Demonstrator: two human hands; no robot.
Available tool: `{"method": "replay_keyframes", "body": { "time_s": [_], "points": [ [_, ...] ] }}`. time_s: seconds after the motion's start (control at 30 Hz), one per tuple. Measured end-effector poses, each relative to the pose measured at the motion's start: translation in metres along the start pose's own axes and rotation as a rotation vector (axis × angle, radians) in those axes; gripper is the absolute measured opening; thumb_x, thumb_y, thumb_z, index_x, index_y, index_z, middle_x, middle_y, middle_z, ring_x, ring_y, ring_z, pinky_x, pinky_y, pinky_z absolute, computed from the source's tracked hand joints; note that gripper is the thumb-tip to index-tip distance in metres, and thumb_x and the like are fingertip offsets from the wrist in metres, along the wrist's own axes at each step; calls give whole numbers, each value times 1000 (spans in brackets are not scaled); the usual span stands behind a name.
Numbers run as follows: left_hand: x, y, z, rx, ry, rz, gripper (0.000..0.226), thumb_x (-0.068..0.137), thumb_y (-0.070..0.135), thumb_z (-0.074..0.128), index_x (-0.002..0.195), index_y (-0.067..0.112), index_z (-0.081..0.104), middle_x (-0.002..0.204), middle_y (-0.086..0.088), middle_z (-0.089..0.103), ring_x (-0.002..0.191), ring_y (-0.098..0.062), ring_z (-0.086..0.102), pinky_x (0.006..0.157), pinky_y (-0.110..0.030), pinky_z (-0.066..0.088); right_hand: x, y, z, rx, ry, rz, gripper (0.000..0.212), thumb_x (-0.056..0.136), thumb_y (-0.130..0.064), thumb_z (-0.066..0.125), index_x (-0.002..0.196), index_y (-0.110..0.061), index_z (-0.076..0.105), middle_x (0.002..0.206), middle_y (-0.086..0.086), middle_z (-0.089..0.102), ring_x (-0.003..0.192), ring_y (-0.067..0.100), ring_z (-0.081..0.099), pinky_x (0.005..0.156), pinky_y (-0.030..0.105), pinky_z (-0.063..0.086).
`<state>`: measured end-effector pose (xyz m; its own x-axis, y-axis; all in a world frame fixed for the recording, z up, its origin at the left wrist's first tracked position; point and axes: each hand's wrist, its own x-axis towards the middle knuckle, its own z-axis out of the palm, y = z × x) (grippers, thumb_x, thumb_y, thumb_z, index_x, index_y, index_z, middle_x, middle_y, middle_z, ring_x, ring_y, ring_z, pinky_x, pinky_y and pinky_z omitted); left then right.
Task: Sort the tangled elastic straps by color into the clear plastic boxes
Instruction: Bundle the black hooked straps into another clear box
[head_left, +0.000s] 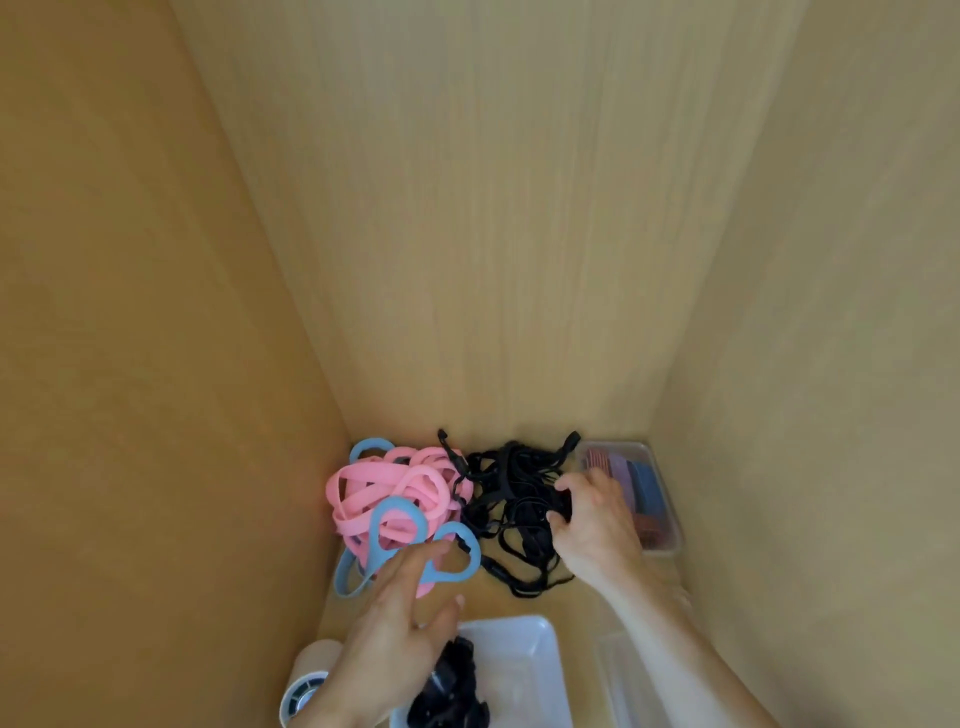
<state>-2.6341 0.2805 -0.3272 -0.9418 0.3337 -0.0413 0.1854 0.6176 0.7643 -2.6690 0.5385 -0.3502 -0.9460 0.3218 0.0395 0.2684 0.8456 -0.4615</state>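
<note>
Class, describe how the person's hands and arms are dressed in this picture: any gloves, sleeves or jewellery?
The left hand and right hand wear no gloves, and no rings show. No sleeve, watch or bracelet is in view above either wrist.

Left hand (400, 623) and right hand (597, 530), both bare and ungloved. Left forearm (337, 706) and right forearm (675, 654) are uncovered as far as visible, with sleeves out of view.

Left hand (396, 631) outstretched, fingers straight and spread, right hand (597, 525) farther forward, fingers curled.
</note>
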Motion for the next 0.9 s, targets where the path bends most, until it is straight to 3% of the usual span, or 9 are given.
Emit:
{"method": "replay_keyframes", "body": {
  "time_s": [0.1, 0.23, 0.33, 0.5, 0.6, 0.7, 0.8, 0.9],
  "points": [
    [5, 8, -2, -44, -7, -48, 40, 92, 27, 69, 122, 50, 55, 126, 33, 49, 116, 23, 39, 87, -4, 39, 8, -10, 15, -188, -7, -100, 41, 90, -38, 68, 127, -29, 53, 125, -1, 47, 117, 22, 45, 101, 35, 40],
    [8, 12, -4, -156, -24, -79, 37, 94, 16, 67, 122, 38, 60, 127, 21, 55, 115, 15, 47, 95, -14, 46, 13, -4, 23, -278, -45, -68, 24, 93, -30, 62, 117, -25, 59, 123, -1, 51, 116, 22, 48, 98, 36, 40],
    [8, 13, -7, -160, 5, -68, 31, 94, 14, 66, 116, 35, 63, 121, 20, 57, 111, 20, 45, 84, -3, 43, 16, 0, 12, -71, 16, -1, 11, 96, -33, 62, 103, -25, 65, 109, -5, 55, 108, 20, 54, 95, 35, 43],
    [18, 17, -7, -231, 8, -104, 21, 96, 15, 64, 111, 30, 67, 112, 17, 66, 106, 7, 58, 86, -4, 41, 25, -4, -23, 343, 56, 57, 14, 97, -26, 64, 84, -24, 69, 88, -8, 65, 87, 15, 62, 78, 34, 51],
    [29, 23, -8, -282, -14, -154, 21, 97, 13, 62, 111, 28, 68, 115, 16, 66, 107, 2, 61, 96, -17, 49, 32, -11, -43, 420, 50, 39, 28, 97, -27, 63, 70, -28, 67, 64, -14, 67, 64, 2, 62, 56, 17, 41],
    [43, 26, -10, -280, -43, -154, 24, 96, 6, 59, 109, 23, 68, 113, 6, 67, 110, -8, 61, 100, -30, 51, 36, -19, -56, 421, 78, 1, 33, 98, -26, 61, 65, -25, 66, 59, -10, 65, 54, 7, 57, 48, 14, 37],
    [61, 26, -9, -283, -39, -171, 21, 96, 3, 57, 109, 16, 67, 109, -3, 67, 105, -17, 64, 91, -29, 55, 38, -21, -63, 346, 77, 6, 27, 96, -25, 61, 71, -27, 70, 63, -14, 68, 58, 6, 63, 57, 25, 53],
    [82, 26, -4, -258, -80, -200, 18, 98, 2, 53, 108, 11, 65, 99, -2, 65, 85, -8, 65, 63, -14, 50, 38, -20, -63, 307, 68, 46, 21, 95, -22, 64, 76, -31, 69, 70, -15, 71, 68, 8, 69, 68, 35, 61]
  ]
}}
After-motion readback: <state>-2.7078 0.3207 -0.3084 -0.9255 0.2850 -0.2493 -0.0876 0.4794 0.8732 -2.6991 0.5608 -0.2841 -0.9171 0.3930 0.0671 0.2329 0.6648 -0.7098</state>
